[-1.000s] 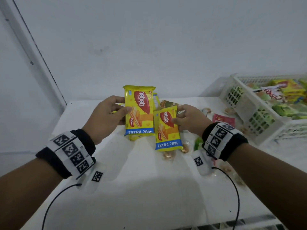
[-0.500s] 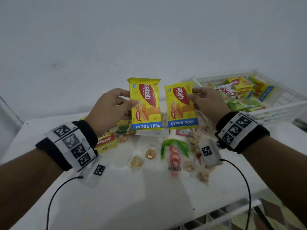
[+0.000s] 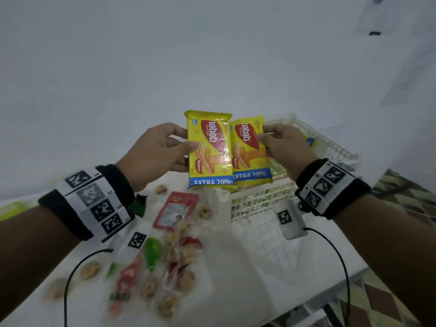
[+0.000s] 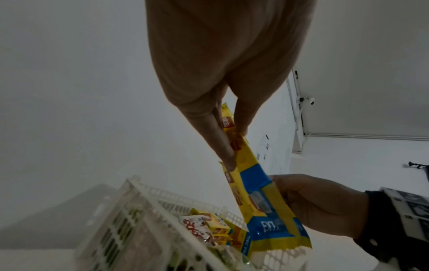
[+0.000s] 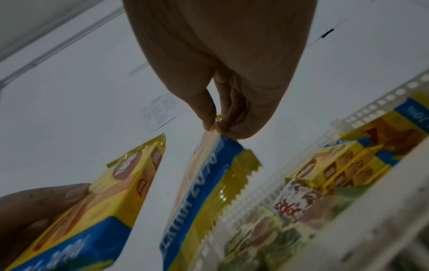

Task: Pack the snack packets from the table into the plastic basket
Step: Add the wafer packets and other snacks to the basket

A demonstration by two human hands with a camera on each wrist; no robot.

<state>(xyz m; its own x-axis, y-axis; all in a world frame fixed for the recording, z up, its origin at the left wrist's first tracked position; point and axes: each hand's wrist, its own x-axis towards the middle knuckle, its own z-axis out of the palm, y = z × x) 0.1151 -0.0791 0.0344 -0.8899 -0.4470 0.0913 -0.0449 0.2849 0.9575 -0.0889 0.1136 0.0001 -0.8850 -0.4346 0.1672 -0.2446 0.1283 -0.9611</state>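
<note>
we count two yellow foil wafer packets with blue bottom bands, both held upright in the air over the near end of the white perforated plastic basket [image 3: 330, 147]. our left hand [image 3: 155, 152] pinches the left wafer packet [image 3: 208, 149] between thumb and fingers at its side edge; our right hand [image 3: 283, 147] pinches the right wafer packet [image 3: 250, 152] by its upper edge. the packets overlap slightly in the head view. the white table [image 3: 236, 291] carries one red sachet [image 3: 175, 210] and many small clear-wrapped sweets, too blurred to count. the right wrist view alone shows more yellow packets [image 5: 343, 165] lying inside the basket.
</note>
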